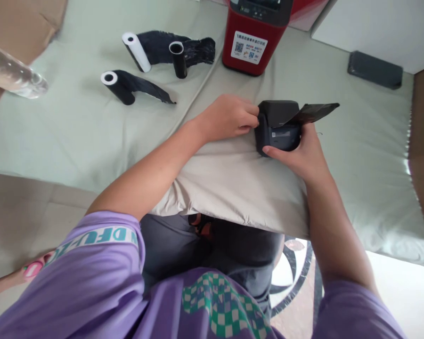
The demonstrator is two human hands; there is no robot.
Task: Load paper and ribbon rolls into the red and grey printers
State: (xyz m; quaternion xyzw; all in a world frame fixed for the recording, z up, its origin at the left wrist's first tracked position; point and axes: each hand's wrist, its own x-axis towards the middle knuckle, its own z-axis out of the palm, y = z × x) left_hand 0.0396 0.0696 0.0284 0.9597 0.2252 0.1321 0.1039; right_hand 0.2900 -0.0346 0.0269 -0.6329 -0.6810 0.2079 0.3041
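Observation:
A small dark portable printer (281,136) rests on the cloth-covered table (219,174), a black film strip (316,113) sticking out to its right. My right hand (305,153) grips the printer's front right side, thumb along the lower front edge and the other fingers mostly hidden behind it. Against the printer's left side, my left hand (233,117) is closed with its fingers curled; whatever they pinch there is hidden.
Black ribbon rolls lie at the back left: a white-cored roll (137,52), a black roll (118,88) and a short tube (178,60). A red printer (257,42) stands behind. Around the edges are a dark flat box (374,69), a clear bottle (12,70) and cardboard (24,28).

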